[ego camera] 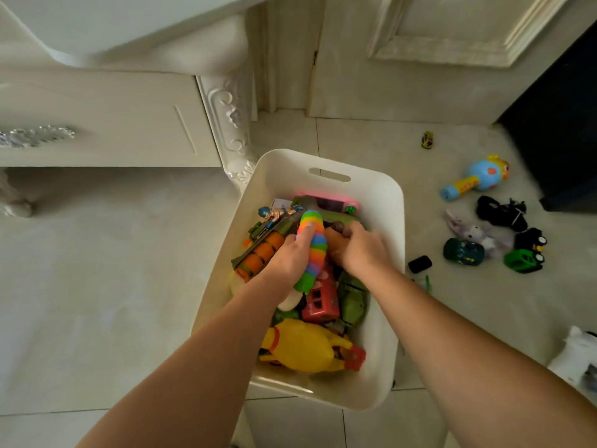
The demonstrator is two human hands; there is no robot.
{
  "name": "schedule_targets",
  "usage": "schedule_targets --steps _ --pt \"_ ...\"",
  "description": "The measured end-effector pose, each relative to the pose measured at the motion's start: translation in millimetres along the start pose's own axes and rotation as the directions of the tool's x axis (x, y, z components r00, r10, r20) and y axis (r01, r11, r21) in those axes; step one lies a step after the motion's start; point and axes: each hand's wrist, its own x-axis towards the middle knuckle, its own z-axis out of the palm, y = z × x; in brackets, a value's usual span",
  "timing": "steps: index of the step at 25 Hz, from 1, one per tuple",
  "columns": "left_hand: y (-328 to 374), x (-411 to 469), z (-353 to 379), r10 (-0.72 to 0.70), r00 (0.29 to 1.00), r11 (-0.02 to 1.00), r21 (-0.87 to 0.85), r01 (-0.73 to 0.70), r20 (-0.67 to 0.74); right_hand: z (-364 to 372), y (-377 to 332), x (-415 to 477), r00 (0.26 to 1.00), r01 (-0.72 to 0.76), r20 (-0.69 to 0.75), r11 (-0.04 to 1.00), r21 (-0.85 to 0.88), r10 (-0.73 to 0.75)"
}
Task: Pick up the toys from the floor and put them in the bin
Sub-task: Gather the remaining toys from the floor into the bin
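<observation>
A white plastic bin [381,202] stands on the tiled floor, filled with several toys. Both of my hands are inside it. My left hand [287,257] grips a rainbow segmented slug toy [315,250] that curves over the pile. My right hand [361,247] is closed around an orange toy [336,241], mostly hidden by my fingers. In the bin lie a yellow rubber chicken [303,347], a red bus [323,302], a green toy gun with orange drums [263,248] and a pink gadget [332,203].
On the floor to the right lie a blue and yellow rattle [478,176], a black toy [500,211], a grey plush rabbit [475,232], green and black toy cars [463,252], a small black block [420,263] and a tiny yellow car [427,140]. An ornate white cabinet [106,124] stands left.
</observation>
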Motion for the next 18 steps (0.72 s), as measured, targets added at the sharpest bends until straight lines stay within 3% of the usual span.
schedule_targets --steps 4,6,11,14,16,18 --pt "-3 13 0 -0.017 1.0 0.985 0.171 0.016 0.007 -1 0 5 0.986 -0.131 0.142 0.938 0.322 0.089" --pt "-1 7 -6 -0.007 1.0 0.979 0.201 0.01 -0.015 0 -7 8 0.974 -0.159 0.212 0.902 0.4 0.077" --pt "-3 4 -21 -0.041 0.999 0.992 0.118 0.045 -0.033 13 -10 -10 0.998 0.006 0.058 0.95 0.311 -0.025" --pt "-7 -1 -20 -0.004 0.998 0.994 0.113 0.012 -0.067 -1 -11 -5 0.968 0.021 0.236 0.971 0.237 -0.079" --pt "-4 -6 -16 0.033 0.997 0.987 0.161 -0.022 -0.066 -27 -16 -2 0.966 -0.04 0.256 0.954 0.297 -0.039" --pt "0 -4 -8 0.118 0.992 0.97 0.219 -0.104 -0.051 -50 -19 -5 0.971 -0.034 0.223 0.868 0.496 -0.089"
